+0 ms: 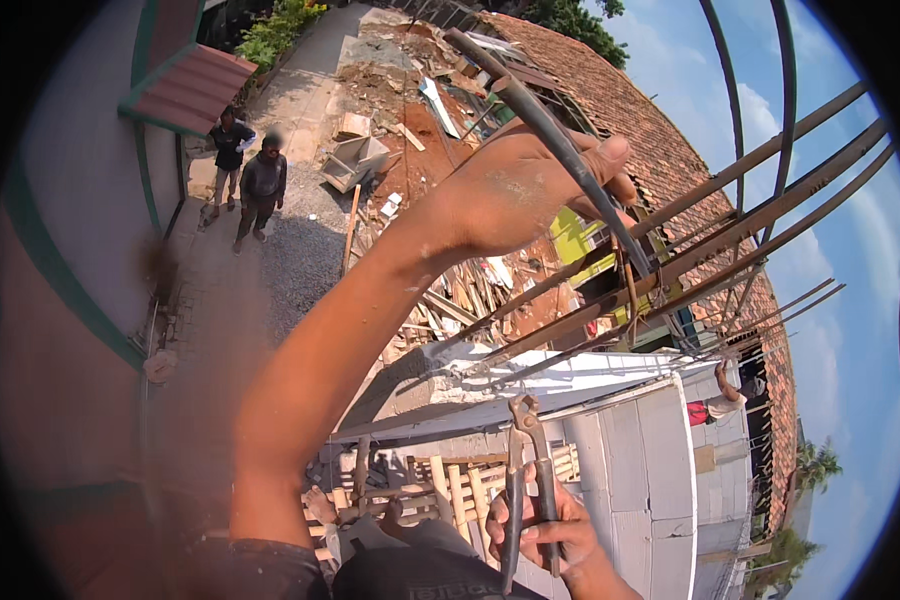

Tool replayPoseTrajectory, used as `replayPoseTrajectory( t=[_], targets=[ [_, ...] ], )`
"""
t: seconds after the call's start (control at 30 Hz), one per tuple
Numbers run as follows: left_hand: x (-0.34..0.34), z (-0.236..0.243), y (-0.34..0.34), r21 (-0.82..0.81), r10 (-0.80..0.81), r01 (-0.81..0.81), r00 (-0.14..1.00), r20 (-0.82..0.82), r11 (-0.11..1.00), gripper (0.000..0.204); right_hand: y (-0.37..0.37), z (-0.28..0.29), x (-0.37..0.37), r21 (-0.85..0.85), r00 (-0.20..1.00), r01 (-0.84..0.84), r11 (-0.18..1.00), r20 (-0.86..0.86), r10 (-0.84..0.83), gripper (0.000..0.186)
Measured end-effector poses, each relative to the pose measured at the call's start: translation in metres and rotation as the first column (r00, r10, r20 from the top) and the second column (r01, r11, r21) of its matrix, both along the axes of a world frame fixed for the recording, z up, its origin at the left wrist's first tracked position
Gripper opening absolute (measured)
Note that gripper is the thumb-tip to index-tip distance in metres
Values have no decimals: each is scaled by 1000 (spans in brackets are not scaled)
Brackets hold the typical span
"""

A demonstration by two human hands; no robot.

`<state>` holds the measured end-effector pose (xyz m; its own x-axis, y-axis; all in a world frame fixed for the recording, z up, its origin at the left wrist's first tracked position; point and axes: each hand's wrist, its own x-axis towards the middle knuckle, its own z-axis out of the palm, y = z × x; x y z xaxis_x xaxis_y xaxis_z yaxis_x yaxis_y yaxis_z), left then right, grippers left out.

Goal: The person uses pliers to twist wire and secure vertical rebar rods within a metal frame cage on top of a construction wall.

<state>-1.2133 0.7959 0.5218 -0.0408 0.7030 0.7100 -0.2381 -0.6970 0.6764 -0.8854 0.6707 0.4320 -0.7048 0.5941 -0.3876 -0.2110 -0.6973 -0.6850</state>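
High on a building site, above a wall of pale blocks (635,465), a worker's left hand (530,195) closes its fingers around a dark metal bar (578,180), which slants across the grip with its lower end at the long steel rods (750,163) on the right. Whether the bar's tip touches the rods cannot be told. Rust-brown wire (630,288) loops round the rods just beside that end.

Near the lower edge, right of centre, the right hand (572,530) wraps around the handles of a pair of pincers (515,490), held head up, handles spread apart. Below and to the left of the pincers lie bamboo poles (455,490).

On the far ground, left of centre, a grey box-shaped container (355,162) sits tilted, its open side showing; any contents are too small to make out. Rubble and reddish earth (425,150) spread beside it. Two people (260,190) stand at far left on a paved lane (210,260), while a tiled roof (620,90) stretches along the far right.
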Motion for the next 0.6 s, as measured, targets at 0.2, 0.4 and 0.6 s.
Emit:
replayPoseTrajectory(
  t=[0.2,0.4,0.6],
  targets=[
    [23,-11,-13,-155,117,-106,991,61,982,66,-24,-1,40,-126,981,32,992,-185,-55,82],
    [54,-70,-18,-171,76,-49,984,158,984,73,-3,104,73,568,788,-333,753,606,-109,39],
    [101,-69,-30,22,355,-359,929,99,933,81,57,116,93,745,669,-500,442,656,-349,14]
  ],
)
